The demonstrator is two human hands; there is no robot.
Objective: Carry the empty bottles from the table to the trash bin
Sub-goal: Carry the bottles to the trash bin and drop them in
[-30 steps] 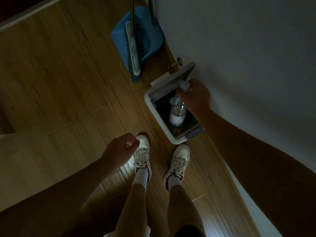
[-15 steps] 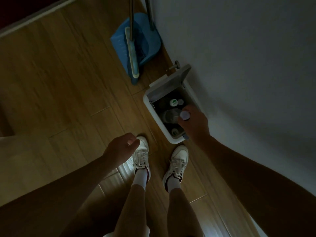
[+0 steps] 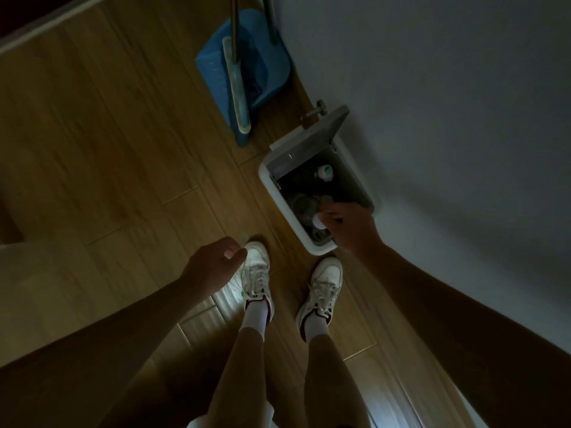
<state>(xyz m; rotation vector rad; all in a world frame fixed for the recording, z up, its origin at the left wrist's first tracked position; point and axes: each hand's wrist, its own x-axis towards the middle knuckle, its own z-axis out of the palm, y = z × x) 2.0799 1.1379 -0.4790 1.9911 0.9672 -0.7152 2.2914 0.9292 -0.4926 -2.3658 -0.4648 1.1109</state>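
Right hand (image 3: 347,225) drawn back over trash bin (image 3: 265,184), pinching bottle (image 3: 317,224) by cap (arm outstretched), left hand (image 3: 216,264) loosely curled, empty.

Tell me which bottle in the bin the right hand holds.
The white-capped bottle under the right hand, nearest the shoes; the green-capped bottle sits untouched farther back.

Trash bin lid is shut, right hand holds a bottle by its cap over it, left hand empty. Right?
Not quite: in the head view the lid of the trash bin is tipped up open, not shut. The right hand does hold a bottle by its cap over it; the left hand holds nothing.
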